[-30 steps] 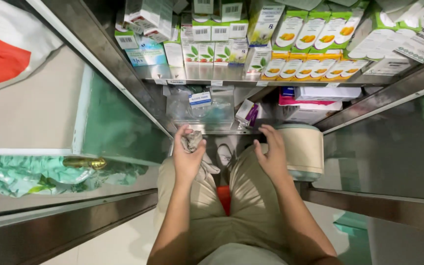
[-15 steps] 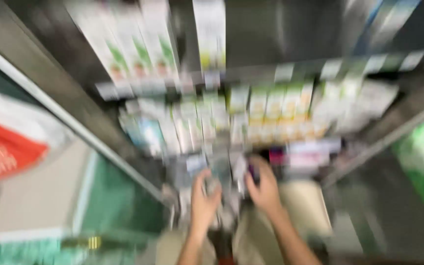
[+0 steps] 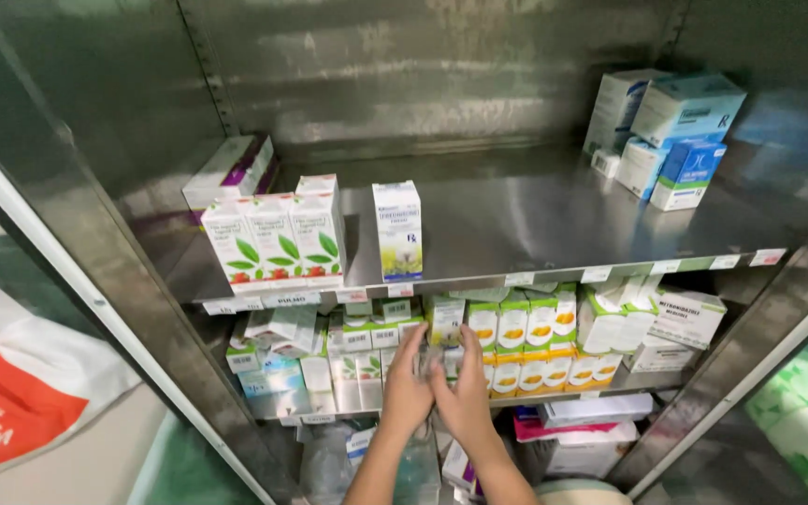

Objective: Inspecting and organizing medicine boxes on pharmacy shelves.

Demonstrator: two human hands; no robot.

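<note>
Both my hands reach into a steel cabinet at the middle shelf. My left hand (image 3: pixel 408 385) and my right hand (image 3: pixel 466 391) are pressed together, fingers pointing up, around a small pale silvery pack (image 3: pixel 430 363) that is blurred and mostly hidden. They are in front of a row of small white boxes with green tops and orange marks (image 3: pixel 516 341). To the left of my hands stand white and green boxes (image 3: pixel 367 341).
The upper shelf (image 3: pixel 554 276) carries leaf-printed white boxes (image 3: pixel 278 238), a single white box (image 3: pixel 397 229) and blue-and-white boxes (image 3: pixel 670 131) at the back right. A pink-and-white box (image 3: pixel 577 430) lies lower down. A red-and-white bag (image 3: pixel 21 402) hangs at the left, and green patterned cloth (image 3: pixel 806 421) at the right.
My view has tilted up from my lap to the shelves. Both hands rose from near my knees to the middle shelf and came together.
</note>
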